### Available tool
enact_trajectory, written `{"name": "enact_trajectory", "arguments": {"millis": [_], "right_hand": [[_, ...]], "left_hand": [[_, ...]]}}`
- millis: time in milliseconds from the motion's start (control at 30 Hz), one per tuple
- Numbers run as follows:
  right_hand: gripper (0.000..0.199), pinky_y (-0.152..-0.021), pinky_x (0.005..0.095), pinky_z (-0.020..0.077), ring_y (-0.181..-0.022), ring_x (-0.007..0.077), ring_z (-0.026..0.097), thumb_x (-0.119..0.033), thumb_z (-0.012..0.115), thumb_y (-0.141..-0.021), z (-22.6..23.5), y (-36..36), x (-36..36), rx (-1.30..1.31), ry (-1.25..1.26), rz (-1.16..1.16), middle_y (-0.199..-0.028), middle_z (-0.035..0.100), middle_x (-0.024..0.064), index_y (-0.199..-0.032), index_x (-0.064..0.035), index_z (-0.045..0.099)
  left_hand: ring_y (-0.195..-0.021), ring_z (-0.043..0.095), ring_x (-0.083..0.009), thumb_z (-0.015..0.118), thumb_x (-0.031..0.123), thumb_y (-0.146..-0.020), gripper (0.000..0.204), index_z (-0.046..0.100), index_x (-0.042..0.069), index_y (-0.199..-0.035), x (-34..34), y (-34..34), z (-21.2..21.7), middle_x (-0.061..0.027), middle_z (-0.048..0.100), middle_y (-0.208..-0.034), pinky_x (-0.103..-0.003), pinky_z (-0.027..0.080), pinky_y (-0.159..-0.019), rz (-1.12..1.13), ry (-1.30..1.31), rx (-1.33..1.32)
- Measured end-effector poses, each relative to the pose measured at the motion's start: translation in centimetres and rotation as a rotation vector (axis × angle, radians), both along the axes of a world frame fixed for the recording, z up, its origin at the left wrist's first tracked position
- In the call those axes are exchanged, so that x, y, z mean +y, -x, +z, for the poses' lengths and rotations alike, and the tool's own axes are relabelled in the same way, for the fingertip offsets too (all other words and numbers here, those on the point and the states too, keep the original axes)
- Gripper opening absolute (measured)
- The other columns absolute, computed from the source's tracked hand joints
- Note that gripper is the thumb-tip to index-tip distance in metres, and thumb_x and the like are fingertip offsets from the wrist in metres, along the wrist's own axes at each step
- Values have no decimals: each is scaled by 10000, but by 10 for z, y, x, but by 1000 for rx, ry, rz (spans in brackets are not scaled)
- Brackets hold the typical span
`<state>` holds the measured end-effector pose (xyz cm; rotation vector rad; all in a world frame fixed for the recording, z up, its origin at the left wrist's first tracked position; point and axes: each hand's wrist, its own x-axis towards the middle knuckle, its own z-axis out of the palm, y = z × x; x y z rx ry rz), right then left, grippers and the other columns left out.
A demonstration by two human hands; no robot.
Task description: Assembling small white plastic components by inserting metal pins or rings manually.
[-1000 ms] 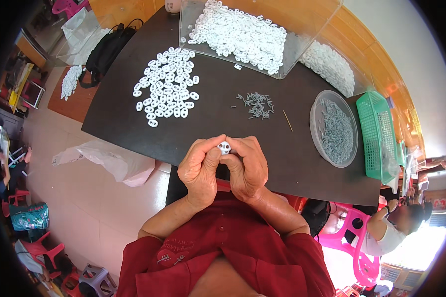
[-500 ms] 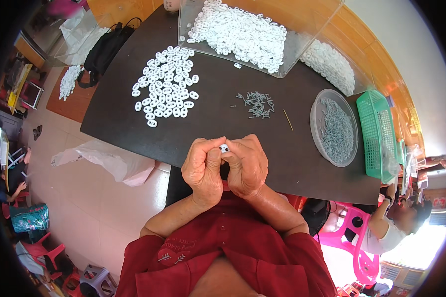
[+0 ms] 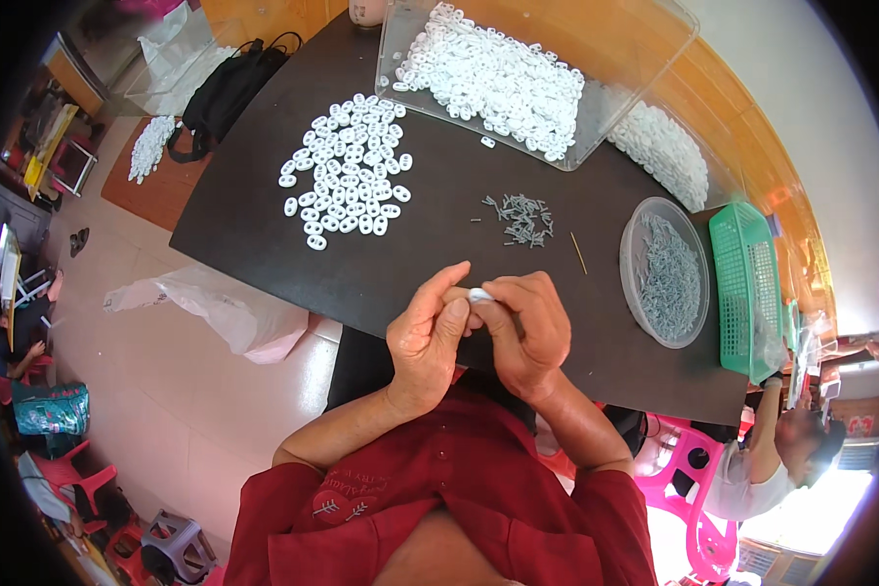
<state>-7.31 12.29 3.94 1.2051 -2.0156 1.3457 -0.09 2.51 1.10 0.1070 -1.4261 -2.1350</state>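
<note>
Above the near edge of the dark table, a small white oval plastic piece (image 3: 479, 294) sits between my two hands. My right hand (image 3: 529, 334) pinches it between thumb and fingers. My left hand (image 3: 425, 342) meets its left end with thumb and a bent finger, the index finger raised away from it. Fingers partly cover the piece. Farther left on the table lie many white two-hole oval pieces (image 3: 352, 171). Ahead of my hands is a small heap of grey pins (image 3: 524, 219), with a thin yellowish stick (image 3: 578, 252) to its right.
A clear bin (image 3: 459, 115) full of white pieces stands at the back. On the right are a round tub (image 3: 627, 264) of grey pins and a green basket (image 3: 719, 293). A plastic bag (image 3: 234, 308) is left of the table; another person (image 3: 767, 459) sits at right.
Both hands have shifted slightly right in view. The white piece has turned from its end to its side, and my left index finger has lifted off it. The table view has shifted slightly.
</note>
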Motion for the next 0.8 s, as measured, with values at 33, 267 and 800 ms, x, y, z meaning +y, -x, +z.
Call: {"name": "enact_trajectory", "arguments": {"millis": [33,267,800], "right_hand": [[195,-538,278,434,-630,197,538,87,639,-704,4,3,6,-9,-19,-20,-783,606,107,-880,14,597],[124,-628,231,425,-666,93,516,-31,647,-774,38,83,50,-70,-71,-421,-754,606,55,-892,5,634],[222,-731,358,479,-829,262,642,-224,618,-818,100,319,115,199,-359,-920,-890,673,122,-974,-71,657]], "left_hand": [[-724,516,-66,496,31,-925,294,502,-28,-1213,0,1,2,-44,585,-847,-205,451,-664,-12,-4,14],[-739,568,-90,525,51,-905,240,553,-1,-1139,-47,-14,-2,-80,631,-911,-207,467,-662,256,272,-144],[-735,542,-67,569,76,-896,183,583,-17,-1053,-118,-40,-4,-51,619,-848,-199,441,-636,652,217,-227]]}}
